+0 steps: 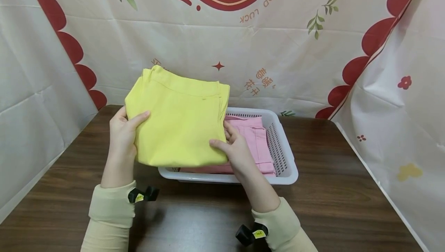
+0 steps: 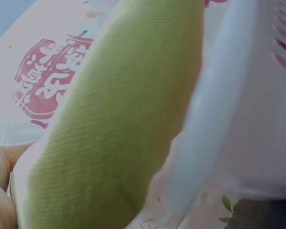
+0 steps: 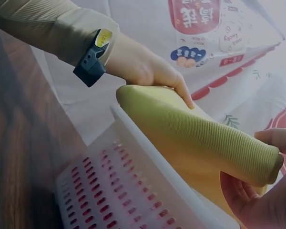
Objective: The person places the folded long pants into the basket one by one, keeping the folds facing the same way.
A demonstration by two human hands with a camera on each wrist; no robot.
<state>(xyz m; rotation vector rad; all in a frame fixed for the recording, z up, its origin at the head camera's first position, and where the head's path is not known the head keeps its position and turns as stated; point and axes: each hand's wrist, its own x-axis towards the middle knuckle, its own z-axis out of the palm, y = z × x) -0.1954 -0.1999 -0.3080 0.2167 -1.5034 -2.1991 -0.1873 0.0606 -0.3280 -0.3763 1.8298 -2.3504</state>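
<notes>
Folded yellow trousers (image 1: pixel 180 124), waistband at the far edge, are held up by both hands over the left part of a white basket (image 1: pixel 292 169). My left hand (image 1: pixel 122 134) grips their left side, thumb on top. On the right side my right hand (image 1: pixel 238 149) pinches the lower edge, thumb above and fingers behind. Folded pink trousers (image 1: pixel 259 140) lie inside the basket, partly hidden by the yellow ones. The right wrist view shows the thick folded edge of the yellow trousers (image 3: pixel 190 129) above the basket rim. They fill much of the left wrist view (image 2: pixel 109 114).
The basket stands on a dark brown wooden table (image 1: pixel 330 190), near its back edge. A printed white cloth (image 1: pixel 194 43) hangs behind the table and along both sides. Each wrist carries a small black camera (image 1: pixel 245 235) on a strap.
</notes>
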